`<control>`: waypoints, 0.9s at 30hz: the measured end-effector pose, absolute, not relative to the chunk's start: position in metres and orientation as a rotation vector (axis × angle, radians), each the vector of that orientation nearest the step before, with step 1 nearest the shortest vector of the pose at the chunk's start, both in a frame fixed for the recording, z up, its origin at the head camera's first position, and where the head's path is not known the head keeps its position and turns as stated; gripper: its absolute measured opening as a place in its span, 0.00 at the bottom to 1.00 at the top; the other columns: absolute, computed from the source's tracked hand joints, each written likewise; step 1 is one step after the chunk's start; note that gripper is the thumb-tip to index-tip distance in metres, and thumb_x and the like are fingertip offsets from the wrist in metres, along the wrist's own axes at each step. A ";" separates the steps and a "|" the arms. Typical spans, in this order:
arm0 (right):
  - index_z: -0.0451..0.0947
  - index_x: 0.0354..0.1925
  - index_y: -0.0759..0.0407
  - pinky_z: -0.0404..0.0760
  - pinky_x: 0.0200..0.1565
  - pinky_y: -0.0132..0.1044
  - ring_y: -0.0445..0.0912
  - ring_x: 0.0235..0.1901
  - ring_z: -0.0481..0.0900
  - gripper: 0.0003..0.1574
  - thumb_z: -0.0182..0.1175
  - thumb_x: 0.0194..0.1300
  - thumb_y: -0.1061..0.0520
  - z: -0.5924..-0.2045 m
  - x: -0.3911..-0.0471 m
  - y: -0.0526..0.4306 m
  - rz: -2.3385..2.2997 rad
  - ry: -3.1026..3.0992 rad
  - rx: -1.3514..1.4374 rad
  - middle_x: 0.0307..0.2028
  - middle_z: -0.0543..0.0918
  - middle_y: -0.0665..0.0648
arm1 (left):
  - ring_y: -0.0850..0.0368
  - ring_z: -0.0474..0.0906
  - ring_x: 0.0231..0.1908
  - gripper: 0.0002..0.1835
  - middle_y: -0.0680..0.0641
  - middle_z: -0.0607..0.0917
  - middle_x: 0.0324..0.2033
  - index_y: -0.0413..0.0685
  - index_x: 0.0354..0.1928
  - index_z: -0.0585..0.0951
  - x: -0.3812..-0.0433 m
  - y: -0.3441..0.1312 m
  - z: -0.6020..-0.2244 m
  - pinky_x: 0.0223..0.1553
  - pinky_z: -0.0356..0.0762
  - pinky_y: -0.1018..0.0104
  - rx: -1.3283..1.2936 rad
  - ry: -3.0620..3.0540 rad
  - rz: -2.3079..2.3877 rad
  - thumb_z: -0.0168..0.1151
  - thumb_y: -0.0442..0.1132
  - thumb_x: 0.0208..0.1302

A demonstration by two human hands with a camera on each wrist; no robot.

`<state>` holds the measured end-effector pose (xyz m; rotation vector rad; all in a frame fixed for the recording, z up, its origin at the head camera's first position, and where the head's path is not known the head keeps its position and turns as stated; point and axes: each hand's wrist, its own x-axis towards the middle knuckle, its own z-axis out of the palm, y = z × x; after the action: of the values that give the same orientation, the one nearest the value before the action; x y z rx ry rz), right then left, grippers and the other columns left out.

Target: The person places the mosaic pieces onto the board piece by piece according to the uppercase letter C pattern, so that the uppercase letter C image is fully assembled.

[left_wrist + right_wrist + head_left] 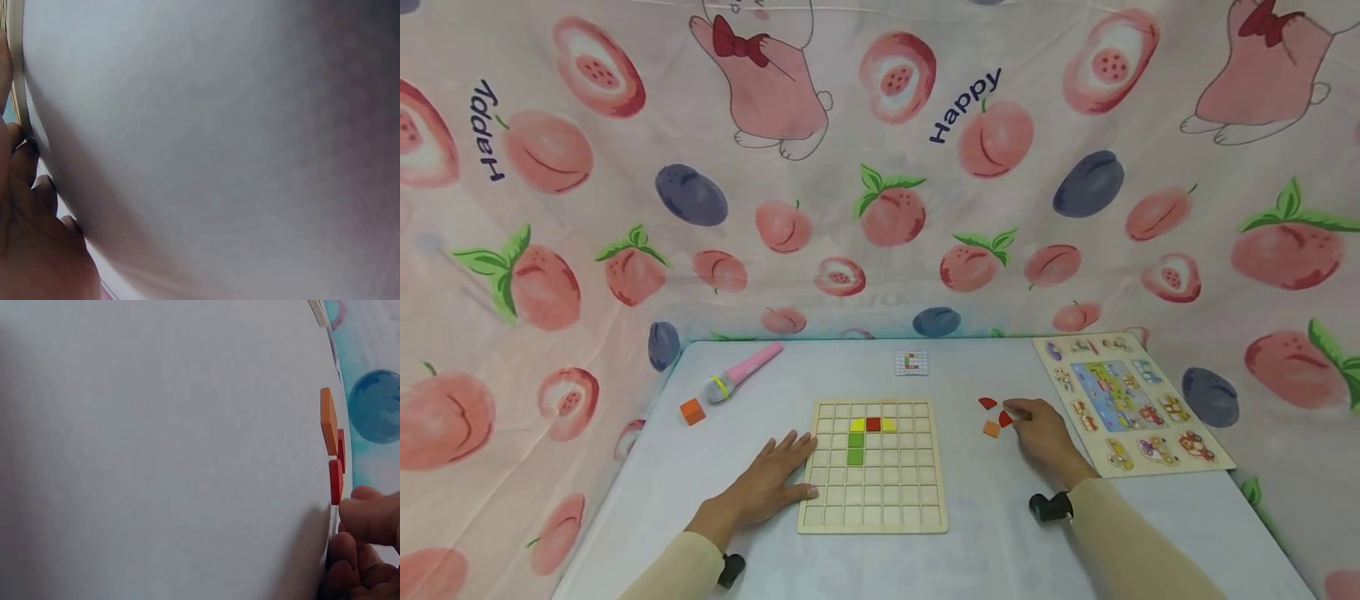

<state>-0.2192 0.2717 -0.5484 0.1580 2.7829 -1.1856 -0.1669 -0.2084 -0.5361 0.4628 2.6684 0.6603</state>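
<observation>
A wooden grid board (880, 500) lies in the middle of the table. On it sit a red square (873, 424) between two yellow pieces, and two green squares (855, 456) in a column below the left yellow one. My left hand (767, 479) rests with spread fingers at the board's left edge. Right of the board, my right hand (1041, 433) has its fingertips at a red piece (336, 481). The thumb is very close to that piece; whether it is pinched cannot be told. Another red piece (987, 402) and an orange square (991, 428) lie beside it.
A pink microphone (748, 371) and an orange cube (692, 411) lie at the left. Behind the board is a small card (912, 362) with a coloured grid pattern. A picture puzzle board (1135, 404) lies at the right, beside my right hand. Patterned cloth (880, 167) hangs behind.
</observation>
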 end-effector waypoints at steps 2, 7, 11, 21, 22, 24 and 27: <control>0.76 0.70 0.63 0.70 0.72 0.65 0.66 0.69 0.70 0.27 0.56 0.75 0.64 -0.548 -0.218 0.273 -1.191 2.764 0.171 0.68 0.74 0.71 | 0.46 0.43 0.85 0.49 0.50 0.59 0.83 0.53 0.83 0.61 -0.166 -0.209 -0.536 0.85 0.35 0.42 0.464 2.669 0.669 0.69 0.61 0.67; 0.78 0.67 0.65 0.72 0.70 0.64 0.64 0.64 0.73 0.28 0.66 0.73 0.59 -0.549 -0.215 0.272 -1.158 2.792 0.118 0.66 0.75 0.71 | 0.46 0.44 0.85 0.49 0.50 0.59 0.83 0.53 0.83 0.61 -0.165 -0.209 -0.537 0.85 0.35 0.42 0.465 2.672 0.665 0.69 0.62 0.67; 0.80 0.64 0.65 0.74 0.68 0.63 0.63 0.61 0.75 0.26 0.68 0.71 0.58 -0.551 -0.214 0.270 -1.139 2.826 0.079 0.62 0.78 0.70 | 0.47 0.44 0.85 0.49 0.50 0.60 0.83 0.53 0.83 0.61 -0.164 -0.209 -0.537 0.85 0.35 0.42 0.464 2.671 0.661 0.68 0.63 0.67; 0.82 0.56 0.65 0.79 0.62 0.60 0.60 0.54 0.78 0.22 0.72 0.67 0.57 -0.554 -0.214 0.270 -1.116 2.885 0.049 0.55 0.81 0.68 | 0.47 0.44 0.85 0.49 0.50 0.60 0.83 0.53 0.83 0.61 -0.166 -0.209 -0.538 0.85 0.35 0.43 0.479 2.680 0.655 0.67 0.63 0.67; 0.82 0.57 0.65 0.79 0.62 0.60 0.60 0.54 0.78 0.22 0.72 0.68 0.58 -0.554 -0.214 0.271 -1.112 2.884 0.039 0.55 0.81 0.68 | 0.47 0.44 0.85 0.49 0.50 0.60 0.83 0.53 0.83 0.61 -0.166 -0.209 -0.538 0.85 0.35 0.43 0.482 2.682 0.657 0.67 0.63 0.67; 0.83 0.58 0.63 0.79 0.63 0.60 0.60 0.56 0.79 0.20 0.69 0.69 0.60 -0.554 -0.214 0.272 -1.111 2.870 0.028 0.57 0.81 0.67 | 0.46 0.44 0.85 0.48 0.50 0.60 0.83 0.53 0.83 0.61 -0.166 -0.210 -0.538 0.85 0.35 0.43 0.489 2.683 0.667 0.67 0.63 0.67; 0.84 0.60 0.61 0.78 0.64 0.62 0.62 0.59 0.78 0.20 0.64 0.71 0.63 -0.553 -0.213 0.274 -1.112 2.845 0.014 0.59 0.80 0.67 | 0.46 0.44 0.85 0.48 0.49 0.60 0.83 0.53 0.83 0.61 -0.166 -0.210 -0.538 0.85 0.35 0.44 0.493 2.682 0.690 0.67 0.63 0.68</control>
<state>-0.2129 0.2743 -0.5528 0.0141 2.8451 -1.1125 -0.1660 -0.2103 -0.5383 0.4931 2.6823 0.6903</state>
